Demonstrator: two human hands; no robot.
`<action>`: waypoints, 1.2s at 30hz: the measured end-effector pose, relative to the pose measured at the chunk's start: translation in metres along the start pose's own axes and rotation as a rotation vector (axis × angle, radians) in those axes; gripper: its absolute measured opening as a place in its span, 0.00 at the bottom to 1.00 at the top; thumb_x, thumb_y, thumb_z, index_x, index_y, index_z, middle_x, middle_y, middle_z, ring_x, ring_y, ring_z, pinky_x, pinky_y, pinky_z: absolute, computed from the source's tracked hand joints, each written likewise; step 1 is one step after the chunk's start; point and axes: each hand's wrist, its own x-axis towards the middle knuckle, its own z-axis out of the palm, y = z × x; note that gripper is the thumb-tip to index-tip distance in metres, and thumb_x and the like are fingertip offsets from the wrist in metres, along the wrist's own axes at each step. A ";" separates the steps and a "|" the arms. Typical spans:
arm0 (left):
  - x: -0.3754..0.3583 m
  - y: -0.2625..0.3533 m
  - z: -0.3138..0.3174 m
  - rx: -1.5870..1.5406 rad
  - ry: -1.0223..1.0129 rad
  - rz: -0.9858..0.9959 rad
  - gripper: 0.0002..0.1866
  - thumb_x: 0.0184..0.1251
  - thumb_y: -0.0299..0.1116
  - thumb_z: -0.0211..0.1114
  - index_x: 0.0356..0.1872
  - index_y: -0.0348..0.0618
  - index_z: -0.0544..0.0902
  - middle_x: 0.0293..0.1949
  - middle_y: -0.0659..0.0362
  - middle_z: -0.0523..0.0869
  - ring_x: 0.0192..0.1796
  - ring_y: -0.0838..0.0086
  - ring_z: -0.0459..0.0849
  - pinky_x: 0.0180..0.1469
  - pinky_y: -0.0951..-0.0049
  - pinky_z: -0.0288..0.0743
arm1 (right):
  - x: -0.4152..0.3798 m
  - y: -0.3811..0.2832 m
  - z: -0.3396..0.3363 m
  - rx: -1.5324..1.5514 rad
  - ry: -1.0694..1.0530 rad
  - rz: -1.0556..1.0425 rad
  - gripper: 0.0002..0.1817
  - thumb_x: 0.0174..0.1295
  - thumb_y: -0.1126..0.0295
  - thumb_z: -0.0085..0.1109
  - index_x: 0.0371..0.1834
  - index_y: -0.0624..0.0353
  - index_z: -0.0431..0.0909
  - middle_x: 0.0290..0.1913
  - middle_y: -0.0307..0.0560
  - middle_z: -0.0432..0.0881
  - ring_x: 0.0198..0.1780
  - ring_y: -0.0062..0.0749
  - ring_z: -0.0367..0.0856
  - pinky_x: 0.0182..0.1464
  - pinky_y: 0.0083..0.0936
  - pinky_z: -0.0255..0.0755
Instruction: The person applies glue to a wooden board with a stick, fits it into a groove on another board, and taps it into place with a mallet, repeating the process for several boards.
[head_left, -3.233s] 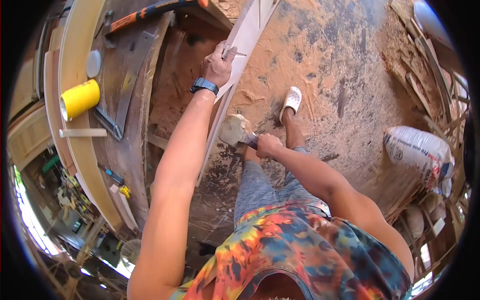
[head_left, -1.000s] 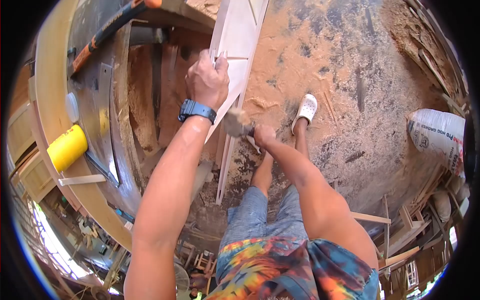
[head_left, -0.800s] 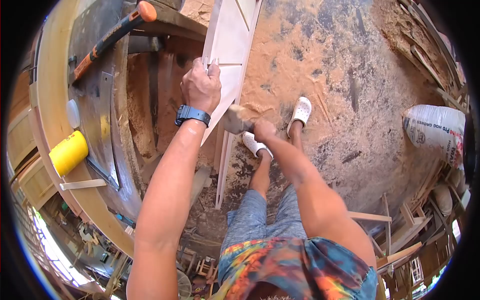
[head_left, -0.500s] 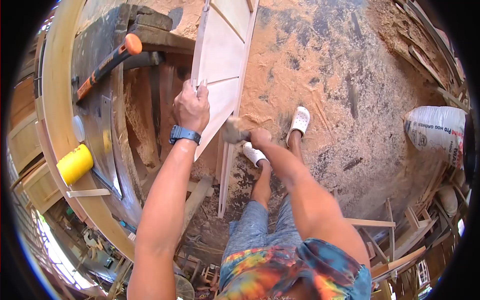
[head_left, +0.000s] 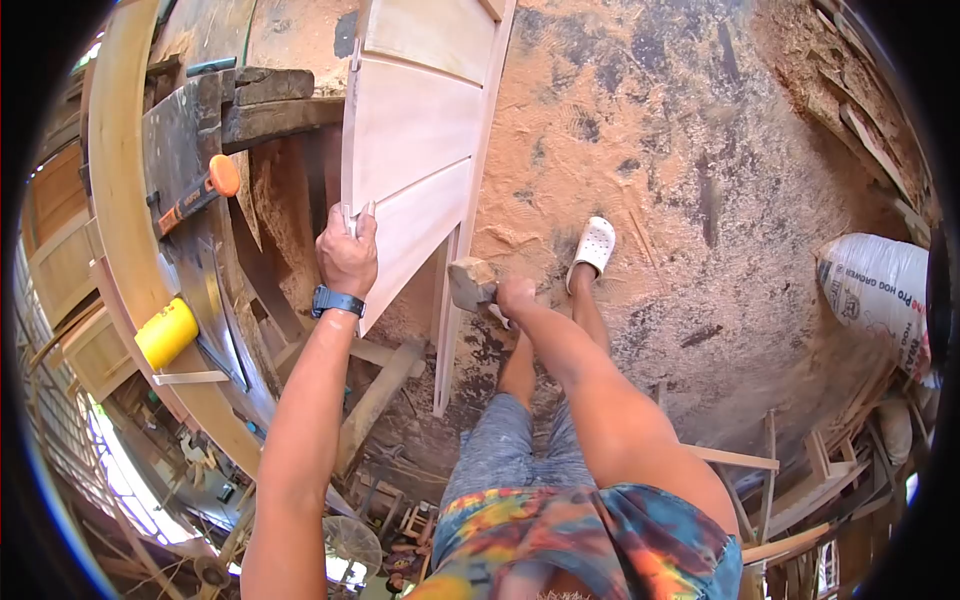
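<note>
A pale panelled wooden piece extends from the top of the view toward the middle. My left hand, with a watch on its wrist, grips the panel's left edge near the lower end. In my right hand is a mallet with a blocky wooden head, held beside the panel's right edge, apart from it. The mallet's handle is mostly hidden by my fingers. An orange-and-black hammer rests on the dark bench at the left.
A yellow cylinder is on the wooden edge at the left. A white printed sack stands at the right. Sawdust covers the floor. Wood scraps lie at the lower right, and a timber support is below the panel.
The panel's near end and my left hand have shifted left and slightly down in view. The mallet head, blurred before, is now sharper and a little lower. Both hands keep their holds.
</note>
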 end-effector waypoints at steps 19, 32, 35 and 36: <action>0.000 -0.002 -0.004 0.085 -0.015 -0.098 0.19 0.55 0.45 0.72 0.39 0.40 0.84 0.36 0.42 0.88 0.42 0.45 0.87 0.47 0.52 0.81 | -0.235 0.350 -0.069 0.133 -0.052 0.739 0.22 0.45 0.63 0.73 0.41 0.67 0.88 0.45 0.57 0.89 0.48 0.45 0.89 0.49 0.36 0.82; -0.033 -0.036 -0.011 -0.102 -0.112 -0.306 0.26 0.52 0.38 0.74 0.52 0.38 0.82 0.45 0.41 0.88 0.50 0.48 0.87 0.55 0.57 0.79 | -0.317 0.294 -0.083 0.972 0.051 0.823 0.11 0.47 0.75 0.72 0.31 0.68 0.80 0.26 0.49 0.82 0.23 0.37 0.81 0.26 0.34 0.76; -0.077 -0.074 -0.007 -0.053 -0.176 -0.359 0.23 0.53 0.39 0.70 0.50 0.39 0.81 0.46 0.40 0.87 0.52 0.45 0.85 0.56 0.54 0.79 | -0.330 0.243 -0.108 0.668 0.090 0.630 0.14 0.45 0.75 0.73 0.33 0.71 0.81 0.27 0.50 0.84 0.25 0.37 0.84 0.26 0.34 0.77; -0.094 -0.085 -0.007 -0.025 -0.178 -0.381 0.22 0.54 0.40 0.67 0.49 0.42 0.81 0.47 0.41 0.87 0.52 0.44 0.84 0.56 0.51 0.78 | -0.341 0.210 -0.131 0.435 0.149 0.519 0.16 0.44 0.73 0.74 0.33 0.71 0.80 0.27 0.49 0.84 0.25 0.36 0.85 0.27 0.33 0.77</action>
